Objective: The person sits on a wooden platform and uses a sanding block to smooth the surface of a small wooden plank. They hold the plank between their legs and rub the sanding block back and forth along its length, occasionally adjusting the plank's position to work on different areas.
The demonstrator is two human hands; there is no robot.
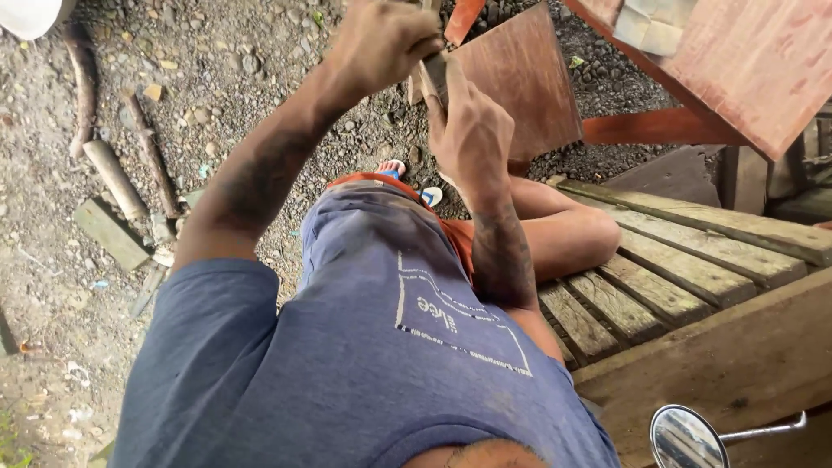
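Note:
I sit on a slatted wooden bench, looking down over my blue shirt and orange shorts. My left hand is raised at the top centre, its fingers closed around a thin wooden piece. My right hand is just below and to the right, and also grips that piece from beneath. Right behind both hands stands a reddish-brown wooden board, tilted on edge over the gravel. What the piece's far end touches is hidden by my fingers.
Gravel ground lies to the left with several sticks and a flat wooden block. A red-painted wooden frame and panel stand at the top right. A round mirror juts in at the bottom right.

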